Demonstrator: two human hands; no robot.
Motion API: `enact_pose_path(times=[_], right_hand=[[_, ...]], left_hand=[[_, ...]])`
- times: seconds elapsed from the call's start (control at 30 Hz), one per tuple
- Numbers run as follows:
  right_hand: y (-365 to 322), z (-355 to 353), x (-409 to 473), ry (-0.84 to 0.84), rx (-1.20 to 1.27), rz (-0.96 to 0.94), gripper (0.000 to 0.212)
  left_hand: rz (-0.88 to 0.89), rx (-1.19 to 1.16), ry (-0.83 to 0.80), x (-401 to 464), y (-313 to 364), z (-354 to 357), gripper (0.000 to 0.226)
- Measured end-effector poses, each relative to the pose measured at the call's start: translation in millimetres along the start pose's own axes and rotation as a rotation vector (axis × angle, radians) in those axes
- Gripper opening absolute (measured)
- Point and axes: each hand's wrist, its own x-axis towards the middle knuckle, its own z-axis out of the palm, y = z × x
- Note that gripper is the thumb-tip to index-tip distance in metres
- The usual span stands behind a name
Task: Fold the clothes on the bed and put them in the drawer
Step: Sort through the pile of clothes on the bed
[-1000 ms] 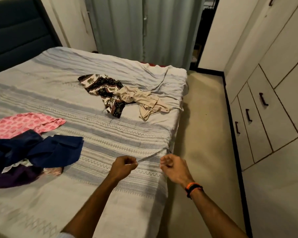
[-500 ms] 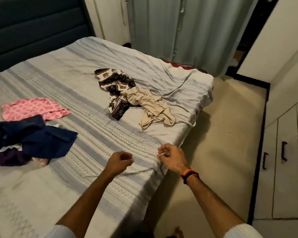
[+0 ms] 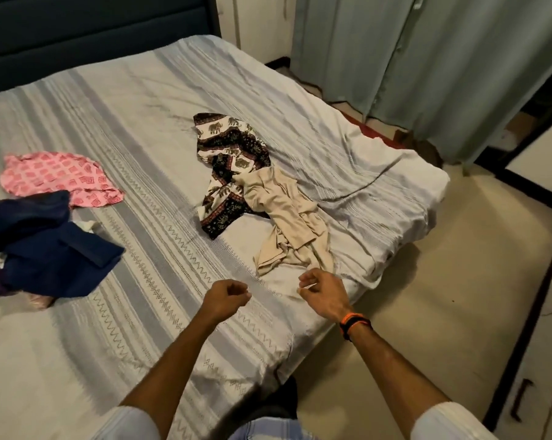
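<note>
Clothes lie beyond hands' unclear grip.

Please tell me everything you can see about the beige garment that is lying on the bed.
The beige garment is plain, thin, soft-looking cloth, unfolded and crumpled into long folds. It lies on the striped bed cover, near the bed's right edge. Its far end overlaps the elephant-print garment; its near end spreads out just beyond the right hand. Neither hand touches it. What kind of garment it is cannot be told.
</note>
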Motion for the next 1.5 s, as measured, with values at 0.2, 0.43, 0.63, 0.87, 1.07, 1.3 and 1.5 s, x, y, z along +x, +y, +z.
enact_pose_path(times=[0.2,0.43,0.63,0.87,1.07,1.3,1.5], right_hand=[[-12,-33,101,-0.070,-0.081,0.023,0.020],[-26,-52,232,-0.204,-0.164,0.042,0.026],[-29,-42,344,-0.374,-0.321,0.021,0.047],[-25,18,457,-0.424,-0.586,-0.069,0.082],[5,70,503,-0.535,-0.750,-0.189,0.118],[9,86,520,-0.521,-0.861,-0.172,0.106],[-2,73,532,-0.572,-0.775,-0.167,0.096]], left_hand=[[-0.068,0.012,0.011,93,47,4,0.017],[-0.157,-0.001,0.054,193,76,10,0.021],[-0.295,-0.049,0.133,267,98,14,0.027],[-0.283,0.117,0.258,389,124,-13,0.049],[-0.223,0.710,0.258,500,120,-56,0.129],[-0.128,1.159,0.004,583,103,-72,0.146],[-0.081,0.833,0.064,563,118,-66,0.067]])
